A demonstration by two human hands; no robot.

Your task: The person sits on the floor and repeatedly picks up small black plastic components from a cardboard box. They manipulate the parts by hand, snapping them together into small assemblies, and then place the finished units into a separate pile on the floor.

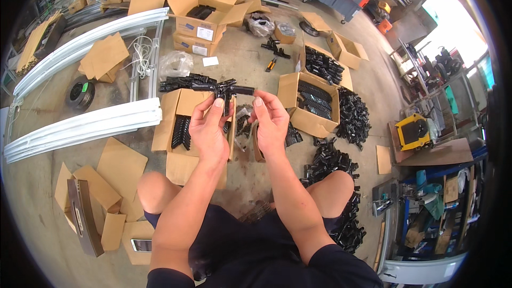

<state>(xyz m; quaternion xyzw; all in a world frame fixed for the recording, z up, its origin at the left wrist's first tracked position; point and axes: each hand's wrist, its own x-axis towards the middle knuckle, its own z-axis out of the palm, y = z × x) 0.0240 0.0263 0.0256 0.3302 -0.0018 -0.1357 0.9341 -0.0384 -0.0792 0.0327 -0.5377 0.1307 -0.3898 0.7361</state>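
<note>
On my far left, a black roll (80, 93) with a green tag sits on the floor. Just below it are long white rails (85, 128). A phone (141, 245) lies on a flat bit of brown card (137, 258), off to the left of my leg. Next comes an open box (165, 122) with black bits inside. My left hand (210, 128) is up over that box, and its thumb and fingers pinch the black part (228, 89). The black part is up in front of me, and one long arm of it points to the right. My right hand (272, 120) is at the end of that arm, thumb and finger bent close together. I can't tell if they pinch the tip or just touch it. Past that is a big box (314, 124) with more black bits, then a heap of black bits (353, 120), and then a yellow machine (413, 132).
</note>
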